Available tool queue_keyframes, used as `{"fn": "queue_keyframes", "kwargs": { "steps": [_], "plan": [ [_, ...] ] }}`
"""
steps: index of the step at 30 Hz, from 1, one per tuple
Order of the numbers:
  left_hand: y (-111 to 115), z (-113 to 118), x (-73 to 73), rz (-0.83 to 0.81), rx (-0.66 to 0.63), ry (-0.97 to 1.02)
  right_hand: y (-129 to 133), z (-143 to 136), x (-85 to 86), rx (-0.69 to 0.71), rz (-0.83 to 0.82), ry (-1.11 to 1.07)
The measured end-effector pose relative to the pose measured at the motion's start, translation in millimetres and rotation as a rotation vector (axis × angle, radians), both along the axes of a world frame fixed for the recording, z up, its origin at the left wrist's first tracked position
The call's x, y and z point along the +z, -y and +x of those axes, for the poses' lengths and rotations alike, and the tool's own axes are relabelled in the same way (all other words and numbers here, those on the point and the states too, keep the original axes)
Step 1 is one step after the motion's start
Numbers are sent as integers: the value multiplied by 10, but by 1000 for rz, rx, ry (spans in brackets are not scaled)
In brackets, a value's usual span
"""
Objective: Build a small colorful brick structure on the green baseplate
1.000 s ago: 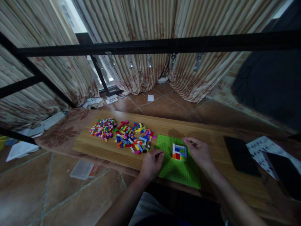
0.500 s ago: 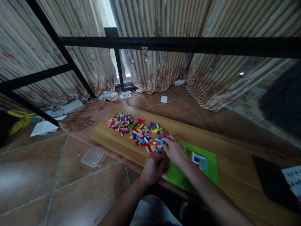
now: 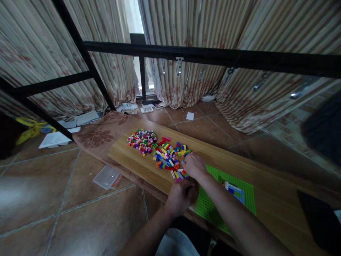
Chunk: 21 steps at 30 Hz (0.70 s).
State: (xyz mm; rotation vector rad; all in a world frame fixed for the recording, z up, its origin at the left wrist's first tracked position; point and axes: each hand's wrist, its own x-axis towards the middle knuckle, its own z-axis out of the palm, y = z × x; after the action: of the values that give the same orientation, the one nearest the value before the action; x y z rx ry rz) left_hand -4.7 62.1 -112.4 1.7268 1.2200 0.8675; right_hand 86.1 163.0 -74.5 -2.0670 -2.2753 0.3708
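My right hand (image 3: 195, 165) reaches over the near right edge of a pile of coloured toy bricks (image 3: 166, 155), its fingers curled down among them. Whatever is between its fingertips is hidden. Just nearer to me, my left hand (image 3: 180, 197) rests closed at the table's front edge, beside the pile; I cannot make out what it holds, if anything. Under my right forearm lies a green baseplate (image 3: 246, 192), with a small build of white, blue and light-blue bricks (image 3: 234, 190) on its far part.
The bricks lie on a long wooden table (image 3: 213, 151). At its left is a heap of tiny coloured pieces (image 3: 142, 141); at its right, a dark flat object (image 3: 317, 217). A clear plastic box (image 3: 106, 177) sits on the tiled floor. A black metal frame (image 3: 213, 55) stands beyond.
The view has shifted, so the table appears farther right and slightly lower. My right hand now covers the light-blue brick that its fingertips were touching. My left hand stays closed.
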Motion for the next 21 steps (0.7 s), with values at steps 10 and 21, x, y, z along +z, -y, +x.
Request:
{"fn": "queue_keyframes", "kwargs": {
  "steps": [10,21],
  "plan": [
    [-37,14,-16,-73,114,89,411,411,161,-36,127,-610],
    [259,387,197,-848,-64,551,1649,834,-116,-342,37,-929]
  ]
}}
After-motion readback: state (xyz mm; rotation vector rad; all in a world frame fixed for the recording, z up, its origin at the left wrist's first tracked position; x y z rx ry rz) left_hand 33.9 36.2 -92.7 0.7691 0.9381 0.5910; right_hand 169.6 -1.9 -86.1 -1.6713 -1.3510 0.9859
